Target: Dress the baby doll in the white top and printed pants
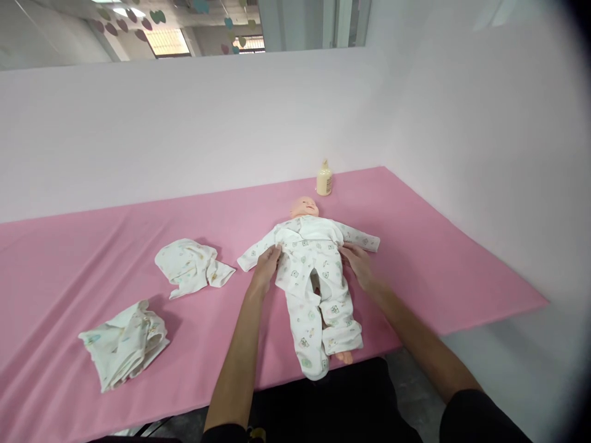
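Note:
A baby doll (pixel 305 208) lies on its back, head toward the wall, in a white printed long-sleeved top (pixel 319 228) with both sleeves spread out. White printed baby pants (pixel 305 307) with an open crotch cover its hips and legs. My left hand (pixel 268 264) is closed on the left side of the pants' waist. At the right side of the waist, my right hand (pixel 359 263) is closed with its fingers on the cloth edge. One bare foot (pixel 345 357) shows below the right pant leg; the left pant leg hides the other foot.
A pink cloth (pixel 207 357) covers the table, which meets white walls at the back and right. Behind the doll's head stands a cream pump bottle (pixel 324 181). To the left lie a crumpled printed garment (pixel 189 264) and a folded printed cloth (pixel 127 344).

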### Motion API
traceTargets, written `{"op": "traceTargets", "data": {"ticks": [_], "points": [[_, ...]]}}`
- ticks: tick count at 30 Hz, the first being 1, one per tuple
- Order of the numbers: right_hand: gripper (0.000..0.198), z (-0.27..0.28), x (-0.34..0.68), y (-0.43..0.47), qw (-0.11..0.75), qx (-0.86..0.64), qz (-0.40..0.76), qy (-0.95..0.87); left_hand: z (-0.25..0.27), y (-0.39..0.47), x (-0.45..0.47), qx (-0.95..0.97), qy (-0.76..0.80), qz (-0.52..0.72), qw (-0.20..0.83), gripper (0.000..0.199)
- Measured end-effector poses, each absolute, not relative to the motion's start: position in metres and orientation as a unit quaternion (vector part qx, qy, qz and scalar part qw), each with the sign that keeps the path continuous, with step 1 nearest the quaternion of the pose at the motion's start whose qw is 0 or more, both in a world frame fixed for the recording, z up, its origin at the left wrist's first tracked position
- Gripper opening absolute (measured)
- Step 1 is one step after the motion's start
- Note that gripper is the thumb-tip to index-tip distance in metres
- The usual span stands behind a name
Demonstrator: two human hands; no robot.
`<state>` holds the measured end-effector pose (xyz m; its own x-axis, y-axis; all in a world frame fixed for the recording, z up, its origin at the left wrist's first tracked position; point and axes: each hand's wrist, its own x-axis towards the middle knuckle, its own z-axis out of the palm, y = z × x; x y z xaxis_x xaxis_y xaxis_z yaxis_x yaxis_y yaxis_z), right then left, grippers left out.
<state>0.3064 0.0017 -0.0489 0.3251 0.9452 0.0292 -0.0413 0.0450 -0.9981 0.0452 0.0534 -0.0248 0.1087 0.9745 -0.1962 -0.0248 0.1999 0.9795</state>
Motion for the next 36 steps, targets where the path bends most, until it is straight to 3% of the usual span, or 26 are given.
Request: {"op": "traceTargets", "data": {"ticks": [3,7,11,14,17,22,26,30,33,36], "points": [[0.029,-0.036,0.312,-0.012,0.573,-0.585,0.372,-0.438,-0.013,0.046,0.046,0.552,0.558,0.424,0.452,0.04],[0.024,-0.009,0.299,-0.02,0.522,-0.603,0.185,-0.575,0.004,0.055,0.056,0.608,0.59,0.422,0.322,0.026],[0.025,0.017,0.265,-0.006,0.385,-0.529,0.063,-0.754,0.021,0.071,0.066,0.672,0.57,0.416,0.226,0.021],[0.027,0.024,0.245,0.012,0.27,-0.533,-0.007,-0.802,0.032,0.072,0.066,0.705,0.527,0.423,0.212,0.02],[0.022,0.023,0.238,0.023,0.216,-0.553,-0.06,-0.803,0.039,0.06,0.058,0.708,0.475,0.458,0.25,0.023],[0.022,0.014,0.238,0.019,0.204,-0.566,-0.108,-0.791,0.037,0.02,0.036,0.766,0.436,0.391,0.266,0.023],[0.018,0.007,0.233,0.013,0.174,-0.571,-0.181,-0.782,0.025,-0.007,0.026,0.855,0.401,0.287,0.16,0.016],[0.019,0.001,0.227,0.012,0.183,-0.59,-0.249,-0.746,0.018,-0.012,0.03,0.861,0.426,0.263,0.087,0.017],[0.019,0.001,0.223,0.003,0.215,-0.582,-0.249,-0.743,0.021,0.0,0.042,0.822,0.491,0.28,0.076,0.011],[0.022,0.005,0.218,-0.011,0.214,-0.511,-0.189,-0.811,0.027,0.018,0.053,0.798,0.527,0.288,0.055,0.019]]}}
